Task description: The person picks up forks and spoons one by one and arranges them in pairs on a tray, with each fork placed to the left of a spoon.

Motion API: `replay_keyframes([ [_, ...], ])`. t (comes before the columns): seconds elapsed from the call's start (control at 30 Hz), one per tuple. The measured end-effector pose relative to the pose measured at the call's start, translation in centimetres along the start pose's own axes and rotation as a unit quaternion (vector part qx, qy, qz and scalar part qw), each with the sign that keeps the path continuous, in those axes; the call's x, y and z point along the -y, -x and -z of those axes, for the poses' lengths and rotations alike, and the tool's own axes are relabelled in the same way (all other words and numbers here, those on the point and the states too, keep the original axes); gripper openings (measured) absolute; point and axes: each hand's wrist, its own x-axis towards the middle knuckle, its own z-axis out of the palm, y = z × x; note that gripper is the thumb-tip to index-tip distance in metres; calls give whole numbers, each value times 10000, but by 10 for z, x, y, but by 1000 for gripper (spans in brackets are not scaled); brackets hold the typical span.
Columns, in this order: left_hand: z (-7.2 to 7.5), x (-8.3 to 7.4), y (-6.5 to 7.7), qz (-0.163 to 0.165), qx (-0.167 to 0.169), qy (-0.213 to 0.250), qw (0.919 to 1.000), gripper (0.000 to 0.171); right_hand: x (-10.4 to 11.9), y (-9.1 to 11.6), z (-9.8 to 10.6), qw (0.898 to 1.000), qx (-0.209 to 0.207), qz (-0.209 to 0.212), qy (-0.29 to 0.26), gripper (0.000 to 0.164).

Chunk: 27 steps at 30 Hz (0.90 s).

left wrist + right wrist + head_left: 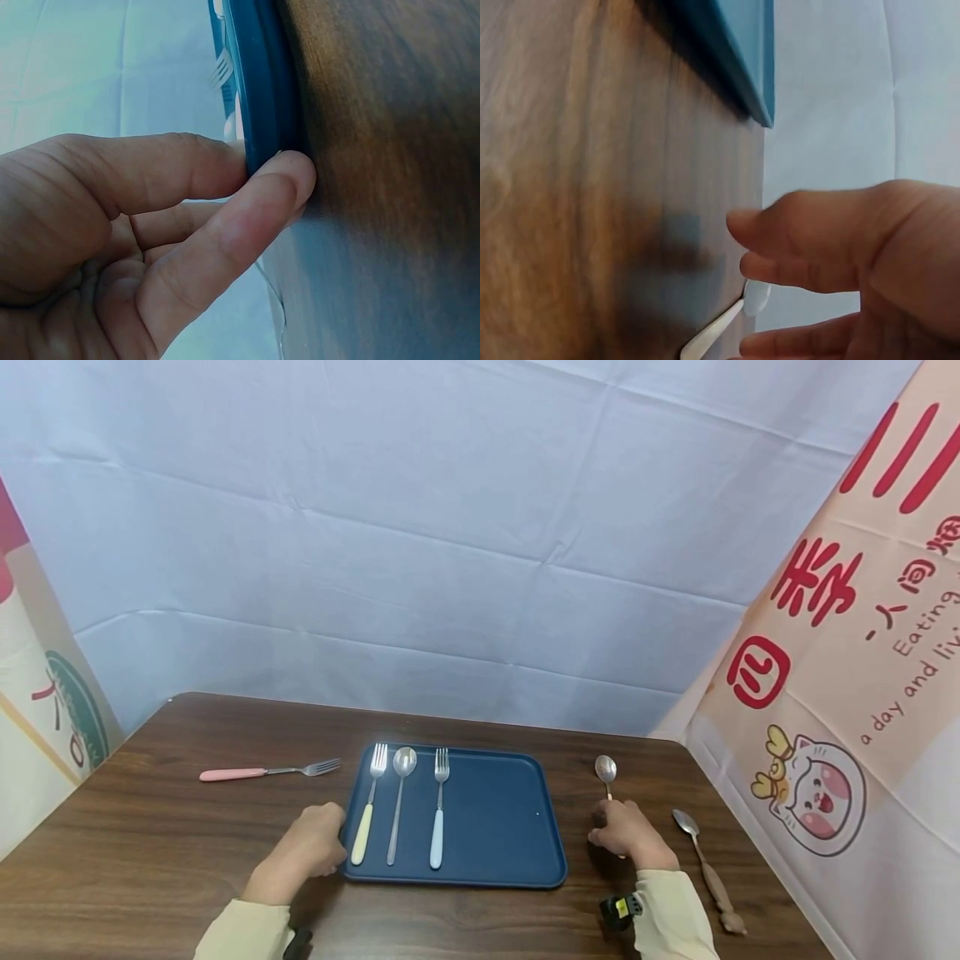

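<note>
My left hand (309, 843) pinches the left rim of a blue rectangular tray (498, 818). The left wrist view has thumb and fingertips on either side of that rim (262, 82). On the tray lie a yellow-handled fork (363, 831), a long-handled metal spoon (396, 818) and a light-blue-handled fork (437, 835), side by side. To the right of the tray, my right hand (628, 835) hovers low over a spoon (606, 767) on the table, partly covering its handle. In the right wrist view, the thumb and fingers are apart, with the spoon's pale handle (711, 331) below them.
A pink-handled fork (247, 773) lies left of the tray on the dark wooden table (150, 860). Another spoon, with a carved brown handle (716, 885), lies at the far right. A pale cloth (412, 568) hangs behind, with a printed cloth (840, 693) on the right.
</note>
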Motion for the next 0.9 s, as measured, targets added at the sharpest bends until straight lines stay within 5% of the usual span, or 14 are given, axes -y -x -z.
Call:
replay_keyframes([
  [0.4,0,1,0,-2,20,-29,10000,12,-13,-1,-7,9996,-216,-36,149,34],
  [0.63,1,0,-1,28,45,-77,10000,11,-19,-6,-9,9966,-528,-456,-435,27],
  [0.73,0,0,-1,37,56,-77,9999,12,-21,-8,-9,9942,-436,-717,-672,8],
  [0.9,0,-1,-1,61,44,-68,9999,12,-22,-9,-8,9883,-204,-1023,-1116,23],
])
